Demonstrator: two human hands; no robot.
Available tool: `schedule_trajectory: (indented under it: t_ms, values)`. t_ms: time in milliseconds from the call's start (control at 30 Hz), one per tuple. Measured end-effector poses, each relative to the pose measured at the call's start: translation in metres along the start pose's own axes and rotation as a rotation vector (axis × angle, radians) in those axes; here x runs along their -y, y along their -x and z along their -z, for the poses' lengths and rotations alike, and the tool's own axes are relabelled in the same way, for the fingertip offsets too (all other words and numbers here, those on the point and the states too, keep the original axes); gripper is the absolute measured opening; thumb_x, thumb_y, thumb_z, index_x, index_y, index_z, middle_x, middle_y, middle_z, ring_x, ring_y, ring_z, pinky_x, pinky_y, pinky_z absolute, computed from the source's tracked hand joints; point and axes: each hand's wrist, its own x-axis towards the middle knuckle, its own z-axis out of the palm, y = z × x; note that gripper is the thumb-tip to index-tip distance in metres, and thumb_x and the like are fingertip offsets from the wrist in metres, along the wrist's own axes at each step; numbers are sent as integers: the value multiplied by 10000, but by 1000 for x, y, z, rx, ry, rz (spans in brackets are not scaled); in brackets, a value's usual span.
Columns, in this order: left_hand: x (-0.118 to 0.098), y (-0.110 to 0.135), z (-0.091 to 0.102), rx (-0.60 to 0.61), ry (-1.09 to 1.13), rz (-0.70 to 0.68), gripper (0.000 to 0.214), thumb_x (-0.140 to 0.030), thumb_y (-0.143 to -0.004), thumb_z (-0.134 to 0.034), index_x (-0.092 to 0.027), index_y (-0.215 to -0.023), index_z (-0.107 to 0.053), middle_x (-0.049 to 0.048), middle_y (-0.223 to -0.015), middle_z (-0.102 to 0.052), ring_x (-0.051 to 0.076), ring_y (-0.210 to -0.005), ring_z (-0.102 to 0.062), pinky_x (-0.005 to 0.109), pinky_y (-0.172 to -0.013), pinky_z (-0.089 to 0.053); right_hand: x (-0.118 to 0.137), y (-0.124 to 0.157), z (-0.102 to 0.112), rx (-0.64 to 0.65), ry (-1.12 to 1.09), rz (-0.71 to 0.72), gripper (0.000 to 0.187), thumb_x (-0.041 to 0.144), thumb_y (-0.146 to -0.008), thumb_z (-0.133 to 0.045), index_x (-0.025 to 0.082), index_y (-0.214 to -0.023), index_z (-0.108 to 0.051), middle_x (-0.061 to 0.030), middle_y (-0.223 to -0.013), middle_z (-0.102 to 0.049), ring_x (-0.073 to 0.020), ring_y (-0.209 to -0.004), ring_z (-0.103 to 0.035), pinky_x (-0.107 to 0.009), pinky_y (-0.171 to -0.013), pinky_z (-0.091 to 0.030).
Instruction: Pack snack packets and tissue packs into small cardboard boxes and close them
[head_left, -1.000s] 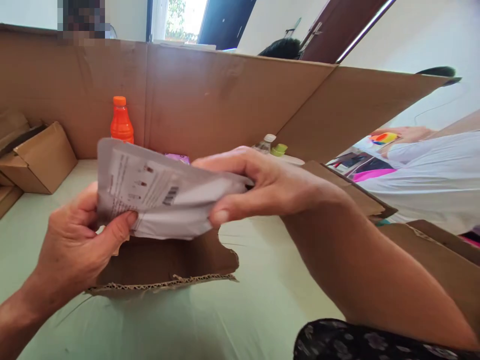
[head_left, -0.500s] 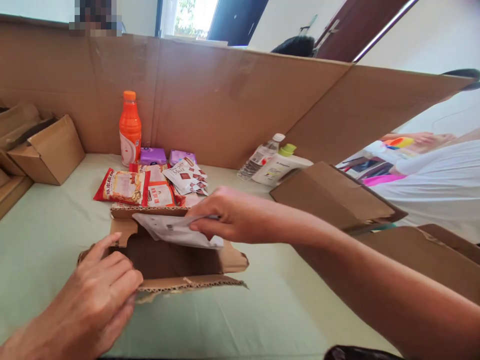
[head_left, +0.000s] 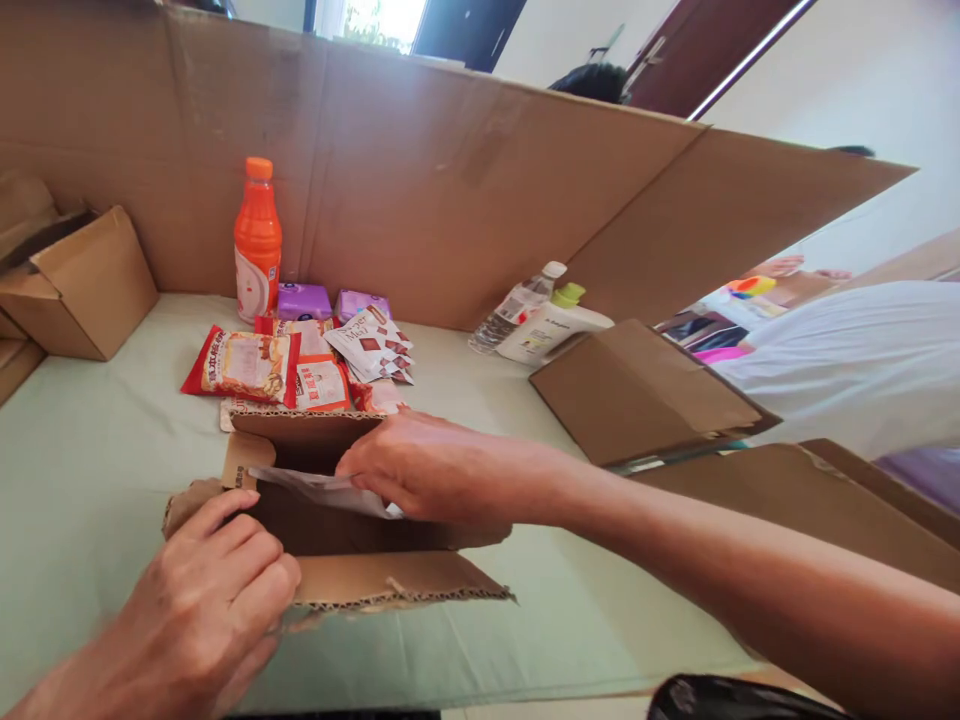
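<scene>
An opened cardboard box (head_left: 390,577) with ragged flaps stands in front of me. My left hand (head_left: 217,590) is closed on its near left corner, the index finger lying along the left flap. My right hand (head_left: 409,470) reaches into the opening from the right and pinches a flat, whitish plastic packet (head_left: 315,487). The packet is tilted inside the box, partly below the rim, and its right end is hidden by my hand. Just behind the box lie red snack packets (head_left: 244,366) and white-and-brown sachets (head_left: 371,343).
An orange drink bottle (head_left: 257,245) stands behind the snacks, beside purple packs (head_left: 304,301). A clear water bottle (head_left: 516,310) and a white bottle with a green cap (head_left: 551,330) lean farther right. Cardboard boxes (head_left: 652,390) flank both sides; a cardboard wall (head_left: 420,190) closes the back.
My right hand has lowered the packet deeper into the box and slightly left. My left hand stays on the box corner. The view has shifted slightly.
</scene>
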Motion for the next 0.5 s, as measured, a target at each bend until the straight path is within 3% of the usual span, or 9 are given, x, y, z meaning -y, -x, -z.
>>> schedule_trajectory:
  t_ms: [167,233,367,500]
  values:
    - [0,1,0,-54,-5,-2,197,-10,-830,-495,-186,-885,-563,-20,-756,-606,144,-694,-582,430,-1049,-476,-10,-8,-24,-32,172,70,365,-44,-844,-505,145,-1081,-709,-92,-1019,-751,-194,-891,-676,-275,-691,-412]
    - [0,2,1,-53,17,3,198,-16,-821,-501,-189,-890,-567,-17,-763,-615,150,-716,-599,430,-1052,-484,-15,-5,-29,8,157,69,383,-46,-850,-501,150,-1100,-714,-95,-1057,-753,-217,-962,-693,-290,-748,-450]
    - [1,2,2,-46,35,18,196,-30,-822,-515,-198,-903,-574,-9,-800,-648,154,-761,-629,422,-1070,-491,-16,-5,-35,118,174,31,349,-31,-865,-489,141,-1050,-729,-100,-991,-762,-231,-905,-715,-309,-736,-483]
    - [2,1,2,-50,32,14,202,-33,-828,-507,-201,-908,-586,-9,-801,-660,144,-739,-633,405,-1058,-509,-14,-9,-45,-64,106,72,381,-21,-882,-482,128,-1160,-696,-133,-1086,-743,-228,-983,-699,-337,-828,-511]
